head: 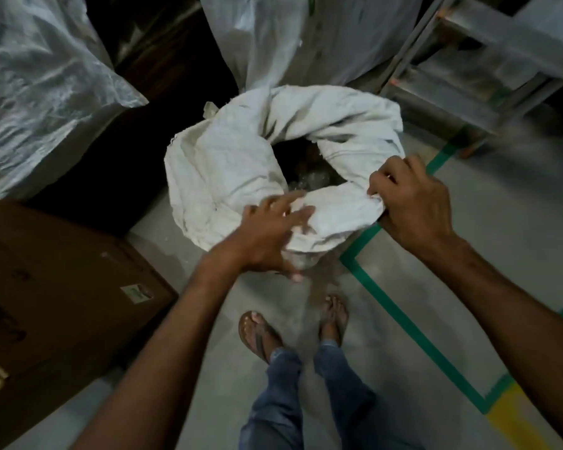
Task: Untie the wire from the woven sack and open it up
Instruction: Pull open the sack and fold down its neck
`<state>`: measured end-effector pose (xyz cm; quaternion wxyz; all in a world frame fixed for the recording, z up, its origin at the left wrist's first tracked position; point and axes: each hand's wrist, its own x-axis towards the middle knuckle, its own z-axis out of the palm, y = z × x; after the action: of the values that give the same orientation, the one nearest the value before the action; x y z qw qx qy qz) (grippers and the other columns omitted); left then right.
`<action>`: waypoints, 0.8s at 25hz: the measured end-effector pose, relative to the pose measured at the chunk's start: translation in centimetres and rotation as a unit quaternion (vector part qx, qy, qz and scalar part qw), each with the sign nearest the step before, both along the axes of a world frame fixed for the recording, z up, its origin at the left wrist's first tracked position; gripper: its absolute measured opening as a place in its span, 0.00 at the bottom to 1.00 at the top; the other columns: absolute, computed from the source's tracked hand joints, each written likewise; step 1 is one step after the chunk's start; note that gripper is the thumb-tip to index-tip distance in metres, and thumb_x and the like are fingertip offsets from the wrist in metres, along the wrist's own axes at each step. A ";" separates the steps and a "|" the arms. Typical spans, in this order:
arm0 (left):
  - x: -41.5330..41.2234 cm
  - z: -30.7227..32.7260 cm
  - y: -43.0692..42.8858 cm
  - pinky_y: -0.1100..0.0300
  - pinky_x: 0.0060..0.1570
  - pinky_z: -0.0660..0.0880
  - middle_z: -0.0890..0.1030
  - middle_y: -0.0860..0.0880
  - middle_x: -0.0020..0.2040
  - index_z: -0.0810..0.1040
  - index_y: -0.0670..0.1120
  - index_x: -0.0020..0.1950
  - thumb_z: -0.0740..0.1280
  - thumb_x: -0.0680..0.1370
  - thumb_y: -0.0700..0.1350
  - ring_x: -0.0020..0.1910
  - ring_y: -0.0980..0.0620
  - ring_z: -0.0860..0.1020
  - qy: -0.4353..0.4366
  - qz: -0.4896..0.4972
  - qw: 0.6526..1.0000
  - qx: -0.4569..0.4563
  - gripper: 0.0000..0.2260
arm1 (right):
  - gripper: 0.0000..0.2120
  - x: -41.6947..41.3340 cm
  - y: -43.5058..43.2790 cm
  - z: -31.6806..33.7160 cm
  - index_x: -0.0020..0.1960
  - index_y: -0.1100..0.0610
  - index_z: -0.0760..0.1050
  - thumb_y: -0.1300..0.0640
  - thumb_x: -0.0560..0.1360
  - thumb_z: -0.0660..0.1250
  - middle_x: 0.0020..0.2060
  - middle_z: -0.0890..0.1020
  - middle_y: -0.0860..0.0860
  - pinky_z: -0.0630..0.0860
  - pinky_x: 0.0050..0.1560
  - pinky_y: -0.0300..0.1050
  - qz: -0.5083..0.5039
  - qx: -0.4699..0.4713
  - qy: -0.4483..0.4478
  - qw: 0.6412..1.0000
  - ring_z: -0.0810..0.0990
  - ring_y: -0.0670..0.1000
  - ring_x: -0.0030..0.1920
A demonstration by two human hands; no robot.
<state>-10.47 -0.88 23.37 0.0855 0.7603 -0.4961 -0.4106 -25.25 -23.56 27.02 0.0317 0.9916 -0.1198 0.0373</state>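
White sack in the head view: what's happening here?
A person stands over a white woven sack on the grey floor. The right hand is clenched on the near-right rim; the left hand, blurred, lies with fingers spread on the near rim. The mouth is already open with the rim rolled outward, dim contents inside. No wire is visible.

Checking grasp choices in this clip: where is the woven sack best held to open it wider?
Probably the rolled-down rim of the woven sack, from above and outside, at opposite sides of the mouth. The folded cloth is a thick roll; the right hand already pinches it, the left hand lies open.
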 end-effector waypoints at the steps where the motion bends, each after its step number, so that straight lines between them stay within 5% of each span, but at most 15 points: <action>1: 1.3 -0.6 0.0 0.42 0.74 0.58 0.57 0.51 0.83 0.53 0.54 0.83 0.81 0.63 0.64 0.79 0.45 0.57 -0.106 -0.060 0.992 0.043 0.56 | 0.09 -0.4 -0.3 -0.4 0.45 0.58 0.76 0.64 0.68 0.74 0.44 0.78 0.55 0.62 0.32 0.44 -0.011 -0.007 -0.035 0.999 0.74 0.58 0.45; 2: 1.8 -1.3 -0.1 0.42 0.71 0.61 0.66 0.50 0.79 0.58 0.54 0.82 0.80 0.64 0.63 0.77 0.45 0.63 -0.189 -0.092 0.977 0.034 0.52 | 0.08 -0.7 -0.5 -0.8 0.45 0.58 0.76 0.64 0.69 0.73 0.44 0.78 0.55 0.63 0.32 0.44 -0.028 -0.015 -0.056 0.998 0.75 0.58 0.45; 4: 1.1 -1.5 -0.7 0.48 0.54 0.72 0.84 0.47 0.57 0.74 0.51 0.70 0.78 0.70 0.54 0.57 0.42 0.80 -0.311 -0.089 0.944 -0.059 0.30 | 0.10 -0.7 -1.1 -0.6 0.48 0.58 0.76 0.65 0.69 0.73 0.47 0.78 0.56 0.66 0.33 0.45 -0.080 -0.013 -0.026 0.996 0.75 0.59 0.47; 7: -0.8 -0.8 -0.7 0.55 0.29 0.72 0.83 0.45 0.43 0.79 0.47 0.57 0.78 0.67 0.43 0.35 0.40 0.81 -0.342 0.082 0.921 -0.171 0.19 | 0.25 -0.7 -2.0 1.2 0.62 0.55 0.75 0.60 0.67 0.76 0.65 0.72 0.59 0.73 0.56 0.56 -0.108 0.038 0.216 0.970 0.69 0.62 0.65; 9: -2.8 0.2 -0.8 0.54 0.24 0.73 0.82 0.45 0.45 0.76 0.47 0.57 0.78 0.67 0.39 0.32 0.40 0.80 -0.338 0.179 0.897 -0.220 0.21 | 0.40 -1.2 -0.9 2.3 0.75 0.53 0.66 0.50 0.66 0.76 0.76 0.62 0.58 0.61 0.71 0.60 -0.002 0.062 0.259 0.964 0.59 0.61 0.76; 11: -5.9 1.4 -1.9 0.52 0.31 0.73 0.83 0.46 0.48 0.73 0.47 0.58 0.75 0.68 0.35 0.36 0.42 0.80 -0.290 0.274 0.876 -0.271 0.22 | 0.48 -0.7 1.7 1.9 0.80 0.54 0.60 0.44 0.65 0.76 0.77 0.64 0.56 0.62 0.72 0.58 0.041 0.155 0.174 0.972 0.62 0.58 0.77; 14: -9.2 2.8 -3.3 0.56 0.38 0.73 0.77 0.47 0.56 0.72 0.47 0.63 0.73 0.69 0.35 0.46 0.48 0.78 -0.140 0.363 0.884 -0.258 0.24 | 0.31 0.4 3.7 -1.3 0.69 0.57 0.74 0.56 0.67 0.74 0.57 0.81 0.58 0.79 0.48 0.57 0.036 0.234 0.105 0.966 0.82 0.63 0.53; 16: -7.7 3.2 -2.5 0.52 0.45 0.78 0.72 0.51 0.62 0.68 0.51 0.72 0.74 0.73 0.40 0.50 0.49 0.77 0.029 0.293 0.933 -0.205 0.30 | 0.19 0.0 2.4 -1.7 0.59 0.59 0.79 0.62 0.68 0.71 0.47 0.81 0.60 0.78 0.37 0.54 0.013 0.188 0.037 0.981 0.82 0.63 0.43; 18: -4.4 3.9 -1.3 0.52 0.52 0.81 0.70 0.53 0.67 0.60 0.55 0.80 0.79 0.72 0.44 0.51 0.49 0.79 0.203 0.206 0.946 -0.144 0.42 | 0.14 -1.8 1.0 -1.9 0.56 0.60 0.80 0.65 0.71 0.70 0.47 0.80 0.60 0.76 0.36 0.53 0.000 0.118 -0.026 0.993 0.80 0.62 0.44; 19: -2.5 3.8 -1.0 0.51 0.56 0.80 0.69 0.53 0.70 0.57 0.56 0.82 0.81 0.70 0.49 0.55 0.49 0.79 0.160 0.156 0.967 -0.120 0.47 | 0.13 -3.0 0.7 -2.0 0.56 0.60 0.81 0.66 0.72 0.70 0.48 0.80 0.60 0.75 0.36 0.52 0.006 0.086 -0.057 0.995 0.80 0.61 0.44; 20: -0.6 3.0 -1.1 0.48 0.64 0.76 0.67 0.54 0.75 0.55 0.57 0.83 0.82 0.67 0.57 0.63 0.49 0.76 0.026 0.092 0.991 -0.096 0.51 | 0.12 -4.1 0.7 -2.2 0.56 0.60 0.81 0.66 0.73 0.70 0.49 0.81 0.60 0.74 0.37 0.52 0.018 0.066 -0.082 0.994 0.80 0.61 0.44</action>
<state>-11.08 -1.98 26.41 0.2081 0.7802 -0.4583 -0.3713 -29.35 -22.85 24.85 -0.0444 0.9871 -0.1060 0.1115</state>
